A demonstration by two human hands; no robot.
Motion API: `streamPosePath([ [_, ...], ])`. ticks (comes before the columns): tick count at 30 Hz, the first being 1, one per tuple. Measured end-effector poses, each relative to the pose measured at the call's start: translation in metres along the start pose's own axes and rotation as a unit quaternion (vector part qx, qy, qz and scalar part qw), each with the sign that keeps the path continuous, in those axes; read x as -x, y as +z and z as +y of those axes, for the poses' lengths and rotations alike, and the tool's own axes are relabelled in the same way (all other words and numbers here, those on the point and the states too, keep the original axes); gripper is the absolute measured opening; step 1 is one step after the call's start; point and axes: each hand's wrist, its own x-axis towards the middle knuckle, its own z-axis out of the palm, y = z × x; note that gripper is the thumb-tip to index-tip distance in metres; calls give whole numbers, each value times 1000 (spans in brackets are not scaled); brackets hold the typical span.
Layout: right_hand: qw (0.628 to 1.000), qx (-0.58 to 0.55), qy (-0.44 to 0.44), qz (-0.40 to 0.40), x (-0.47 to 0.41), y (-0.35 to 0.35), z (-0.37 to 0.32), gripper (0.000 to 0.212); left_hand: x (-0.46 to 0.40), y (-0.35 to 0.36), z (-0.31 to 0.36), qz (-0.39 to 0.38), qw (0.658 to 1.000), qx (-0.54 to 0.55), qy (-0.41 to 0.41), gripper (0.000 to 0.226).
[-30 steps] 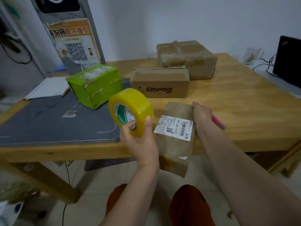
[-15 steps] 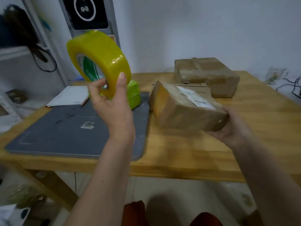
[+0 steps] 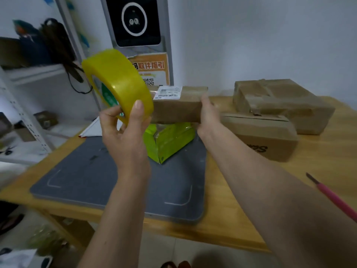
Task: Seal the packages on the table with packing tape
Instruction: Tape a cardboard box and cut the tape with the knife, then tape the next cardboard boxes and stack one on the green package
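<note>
Head view: brown package [image 3: 177, 107] now higher, above green box [image 3: 170, 140].

The tape roll [image 3: 117, 88] is held left of the raised package [image 3: 177, 108], above the mat [image 3: 119, 182] on the table [image 3: 318, 171].

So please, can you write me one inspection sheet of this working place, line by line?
Surface: wooden table carrying a grey mat.
Job's things: yellow tape roll and labelled brown package, both held above the table; green box, Samlip carton, taped carton on the table.
Clutter: pink pen, paper.
Grippers: left hand grips the roll; right hand grips the package's end.
Cables: black cord hanging from the shelf.
Surroundings: white wall, poster stand.
</note>
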Motion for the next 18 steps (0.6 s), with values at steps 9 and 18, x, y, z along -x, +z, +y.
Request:
streamPosePath([
  [9, 976, 93, -152, -127, 44, -79, 15, 62, 39, 8, -39, -259, 947, 48, -183, 18],
  [18, 995, 2, -77, -58, 74, -212, 6, 17, 132, 70, -69, -445, 813, 27, -374, 30],
])
